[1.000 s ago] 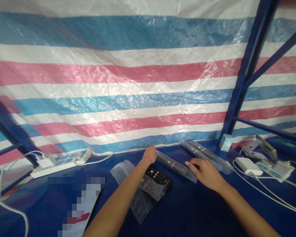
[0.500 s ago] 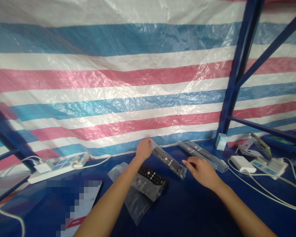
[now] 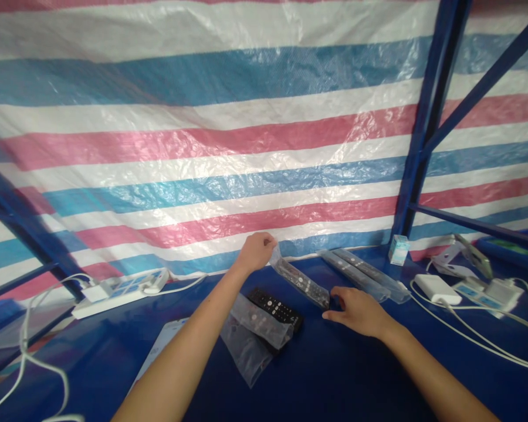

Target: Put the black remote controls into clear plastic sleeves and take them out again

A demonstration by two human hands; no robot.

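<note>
My left hand (image 3: 258,251) pinches the upper end of a clear plastic sleeve (image 3: 278,258). Inside that sleeve lies a black remote control (image 3: 303,283), slanting down to the right. At its lower end is my right hand (image 3: 356,310), thumb and fingers apart around the tip; whether they touch it I cannot tell. Below my left wrist, a bare black remote (image 3: 273,309) rests on the table, partly covered by another remote in a cloudy plastic sleeve (image 3: 264,325). Two more sleeved remotes (image 3: 365,275) lie side by side beyond my right hand.
A small light-blue and white box (image 3: 398,250) stands by the blue frame post. White power strips (image 3: 118,293) with cables and a white adapter (image 3: 435,289) flank the blue table (image 3: 334,381). A phone (image 3: 161,343) is partly behind my left forearm. Striped sheeting hangs behind.
My left hand has raised the sleeve's upper end slightly. My right hand has come to the remote's lower end, its thumb now lower and spread from the fingers. The view has shifted a little.
</note>
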